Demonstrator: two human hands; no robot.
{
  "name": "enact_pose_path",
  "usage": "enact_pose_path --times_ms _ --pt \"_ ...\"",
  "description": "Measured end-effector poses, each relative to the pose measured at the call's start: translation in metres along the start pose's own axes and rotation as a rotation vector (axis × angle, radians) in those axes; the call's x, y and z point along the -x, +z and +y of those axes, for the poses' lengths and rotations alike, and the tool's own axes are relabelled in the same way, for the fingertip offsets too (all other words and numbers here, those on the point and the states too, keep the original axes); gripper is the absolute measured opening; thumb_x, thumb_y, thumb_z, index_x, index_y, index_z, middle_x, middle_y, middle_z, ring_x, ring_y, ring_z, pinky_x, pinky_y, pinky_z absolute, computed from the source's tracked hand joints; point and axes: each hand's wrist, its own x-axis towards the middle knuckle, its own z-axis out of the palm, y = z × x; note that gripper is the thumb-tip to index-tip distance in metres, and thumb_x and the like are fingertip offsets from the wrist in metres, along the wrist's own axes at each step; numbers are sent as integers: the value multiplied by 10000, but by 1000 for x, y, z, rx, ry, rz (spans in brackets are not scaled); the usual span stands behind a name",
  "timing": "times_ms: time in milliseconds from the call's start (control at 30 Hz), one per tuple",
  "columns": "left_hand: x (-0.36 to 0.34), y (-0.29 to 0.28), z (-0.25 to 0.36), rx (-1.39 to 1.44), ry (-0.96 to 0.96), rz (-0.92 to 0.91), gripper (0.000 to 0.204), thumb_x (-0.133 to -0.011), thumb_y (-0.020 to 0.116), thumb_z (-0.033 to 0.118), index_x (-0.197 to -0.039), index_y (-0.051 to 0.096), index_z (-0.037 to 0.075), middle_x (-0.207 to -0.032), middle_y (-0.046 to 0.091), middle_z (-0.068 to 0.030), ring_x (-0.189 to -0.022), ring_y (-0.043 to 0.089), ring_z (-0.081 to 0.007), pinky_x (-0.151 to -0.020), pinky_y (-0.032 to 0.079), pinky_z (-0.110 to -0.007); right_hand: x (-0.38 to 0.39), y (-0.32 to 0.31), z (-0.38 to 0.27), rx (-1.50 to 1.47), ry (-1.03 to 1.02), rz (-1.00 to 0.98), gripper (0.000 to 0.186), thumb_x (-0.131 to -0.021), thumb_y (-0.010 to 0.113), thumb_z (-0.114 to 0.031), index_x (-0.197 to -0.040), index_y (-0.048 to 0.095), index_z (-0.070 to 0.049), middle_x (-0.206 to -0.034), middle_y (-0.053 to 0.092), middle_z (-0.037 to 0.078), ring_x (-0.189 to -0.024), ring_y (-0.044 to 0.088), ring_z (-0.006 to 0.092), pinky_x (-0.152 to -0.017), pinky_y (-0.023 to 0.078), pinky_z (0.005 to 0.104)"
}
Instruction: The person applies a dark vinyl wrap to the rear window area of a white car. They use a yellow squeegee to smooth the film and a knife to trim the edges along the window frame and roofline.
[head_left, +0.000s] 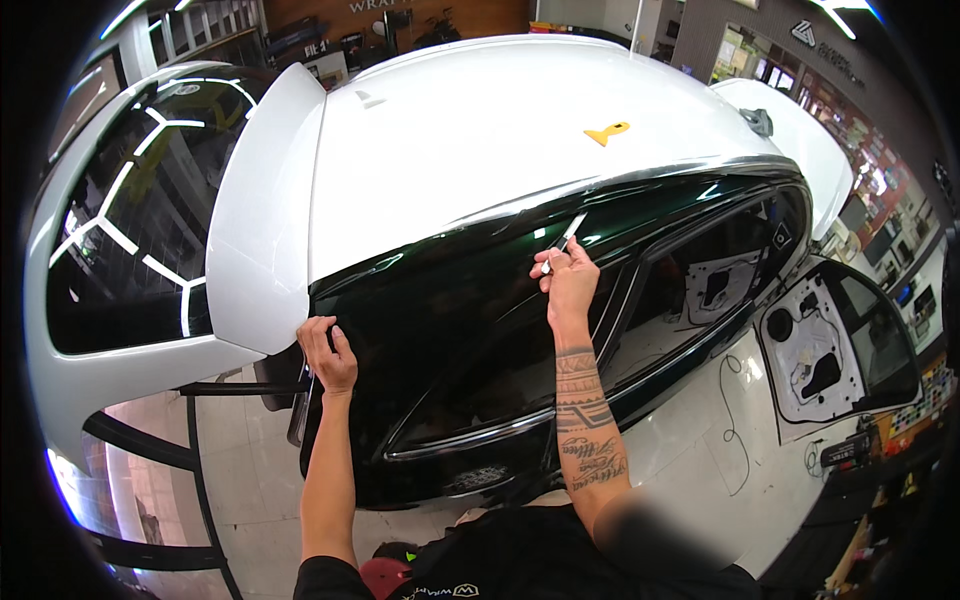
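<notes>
My right hand (570, 275) holds a slim silver and white tool (572, 226) over the glossy dark green upper side (470, 300) of the car, just below the white roof (480, 115). My left hand (328, 352) rests at the rear edge of that dark panel, beside the white spoiler (255, 225), with fingers slightly bent and apart. A yellow flat scraper (607, 133) lies on the roof. Tattoos cover my right forearm.
At the left stands the white tailgate (60, 360) with dark glass. To the right, a door with exposed inner panel (810, 350) juts out. A black cable (732, 420) snakes over the tiled floor. Shelves with various items line the far right.
</notes>
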Motion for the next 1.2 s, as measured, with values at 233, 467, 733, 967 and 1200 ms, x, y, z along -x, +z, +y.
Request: enact_pose_path --times_ms 233,467,733,967,1200 --pt "0 1 -1 44 7 8 152 -877 564 40 -1013 607 -11 -1012 591 -184 -995 555 -380 -931 436 -457 32 32 21 5 8 1 490 -973 520 9 -1423 397 157 -774 665 106 -523 584 119 -409 380 214" --pt "-3 -3 1 93 -6 -26 148 -883 559 54 -1012 602 -5 -1002 589 -182 -983 556 -377 -919 440 -459 67 66 39 4 43 -22 471 -993 509 -1 -1434 407 127 -785 663 96 -532 593 118 -407 389 216" --pt "-8 -5 7 132 18 -112 156 -876 557 59 -1013 602 -2 -995 587 -175 -989 548 -364 -918 427 -449 93 88 48 10 78 -39 534 -1000 498 -5 -1493 330 111 -787 661 81 -545 596 106 -410 396 216" --pt "-18 -12 13 145 0 -195 156 -899 566 112 -1010 628 22 -995 603 -142 -987 548 -340 -931 415 -433 111 103 60 -13 95 -47 512 -1008 484 2 -1490 343 103 -800 656 74 -551 602 102 -397 401 210" --pt "-45 -16 51 387 -85 -509 321 -968 554 276 -1169 703 75 -1029 719 -54 -1083 572 -268 -993 393 -415 123 116 70 18 67 -63 512 -1007 494 6 -1488 346 102 -811 654 70 -555 602 92 -395 422 209"
